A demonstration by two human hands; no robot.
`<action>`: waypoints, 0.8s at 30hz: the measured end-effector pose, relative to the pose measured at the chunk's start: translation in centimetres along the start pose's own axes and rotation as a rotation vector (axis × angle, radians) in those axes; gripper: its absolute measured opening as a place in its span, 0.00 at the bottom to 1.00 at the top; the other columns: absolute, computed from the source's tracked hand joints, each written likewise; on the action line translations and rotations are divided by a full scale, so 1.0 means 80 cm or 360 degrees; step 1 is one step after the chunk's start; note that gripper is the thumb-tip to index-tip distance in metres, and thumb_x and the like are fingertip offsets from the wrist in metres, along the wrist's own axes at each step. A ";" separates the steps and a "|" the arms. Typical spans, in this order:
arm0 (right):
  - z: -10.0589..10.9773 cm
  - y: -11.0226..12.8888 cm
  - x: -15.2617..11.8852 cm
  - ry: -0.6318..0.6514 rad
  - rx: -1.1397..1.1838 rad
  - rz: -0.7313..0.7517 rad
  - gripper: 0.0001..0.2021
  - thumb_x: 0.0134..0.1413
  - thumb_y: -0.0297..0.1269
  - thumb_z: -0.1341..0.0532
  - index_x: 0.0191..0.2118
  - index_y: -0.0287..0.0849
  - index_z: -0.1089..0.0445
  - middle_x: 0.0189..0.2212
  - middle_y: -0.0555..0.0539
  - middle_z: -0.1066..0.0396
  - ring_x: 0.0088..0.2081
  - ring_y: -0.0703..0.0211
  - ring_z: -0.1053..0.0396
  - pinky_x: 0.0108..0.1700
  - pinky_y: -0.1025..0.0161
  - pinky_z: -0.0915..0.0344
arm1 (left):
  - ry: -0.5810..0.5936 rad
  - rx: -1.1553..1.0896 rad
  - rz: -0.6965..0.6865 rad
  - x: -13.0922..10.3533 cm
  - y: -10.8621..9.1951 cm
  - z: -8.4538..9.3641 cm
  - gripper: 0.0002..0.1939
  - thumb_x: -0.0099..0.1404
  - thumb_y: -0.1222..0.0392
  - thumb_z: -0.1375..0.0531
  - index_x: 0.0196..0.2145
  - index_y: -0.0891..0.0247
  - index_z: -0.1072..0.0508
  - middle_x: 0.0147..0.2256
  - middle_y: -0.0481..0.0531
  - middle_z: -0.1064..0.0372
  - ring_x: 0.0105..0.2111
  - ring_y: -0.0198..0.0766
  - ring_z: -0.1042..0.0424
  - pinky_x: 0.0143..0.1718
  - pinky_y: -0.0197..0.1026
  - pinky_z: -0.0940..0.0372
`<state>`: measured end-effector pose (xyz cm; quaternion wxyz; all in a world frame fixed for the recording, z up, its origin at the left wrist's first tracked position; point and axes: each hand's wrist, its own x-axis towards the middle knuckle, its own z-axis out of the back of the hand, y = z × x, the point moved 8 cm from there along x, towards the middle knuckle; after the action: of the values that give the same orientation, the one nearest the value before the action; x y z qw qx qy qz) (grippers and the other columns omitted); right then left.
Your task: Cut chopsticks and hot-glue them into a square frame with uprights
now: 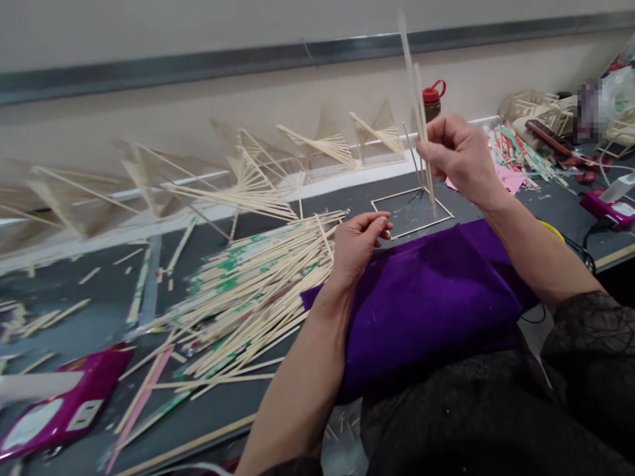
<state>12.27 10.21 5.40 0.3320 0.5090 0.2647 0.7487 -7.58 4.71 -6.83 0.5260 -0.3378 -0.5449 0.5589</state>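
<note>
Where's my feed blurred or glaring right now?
Head view: the wooden sticks in the right hand smear toward their tops; head view: the leftmost stick frames look soft; head view: a pale sheen lies on the dark wall strip.

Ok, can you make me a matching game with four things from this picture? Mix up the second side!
Things:
1. Right hand
2. Cloth
3. Bottle
4. Stick frame

Clues:
A. Has a red cap
B. Four-sided, lying on the dark table
C. Gripping thin sticks, held upright
D. Purple all over

Right pairs: 1-C, 2-D, 3-A, 4-B
</note>
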 end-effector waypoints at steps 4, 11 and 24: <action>0.015 0.023 0.023 -0.0166 -0.0123 0.0028 0.06 0.63 0.37 0.42 0.35 0.43 0.37 0.27 0.56 0.37 0.26 0.71 0.34 0.31 0.70 0.36 | 0.0235 0.0256 -0.0117 -0.009 -0.004 -0.025 0.14 0.61 0.52 0.38 0.39 0.61 0.18 0.34 0.54 0.20 0.32 0.40 0.22 0.30 0.39 0.30; -0.027 -0.027 0.030 0.0133 -0.0827 0.0114 0.07 0.64 0.31 0.48 0.43 0.40 0.33 0.36 0.46 0.31 0.38 0.58 0.32 0.42 0.58 0.34 | 0.1128 0.0780 -0.0882 -0.078 -0.032 -0.123 0.20 0.64 0.51 0.36 0.52 0.56 0.22 0.56 0.57 0.25 0.57 0.48 0.28 0.59 0.53 0.35; -0.065 -0.128 0.011 0.0313 -0.0676 -0.0247 0.07 0.57 0.28 0.45 0.33 0.38 0.29 0.24 0.48 0.27 0.32 0.58 0.29 0.40 0.64 0.38 | 0.1254 0.1082 -0.0947 -0.087 -0.016 -0.137 0.15 0.68 0.52 0.39 0.51 0.55 0.22 0.55 0.54 0.25 0.56 0.47 0.28 0.54 0.53 0.36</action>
<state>9.46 17.15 -3.37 0.4606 0.3307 0.1707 0.8058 4.62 0.68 -8.86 0.9008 -0.1653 -0.1707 0.3634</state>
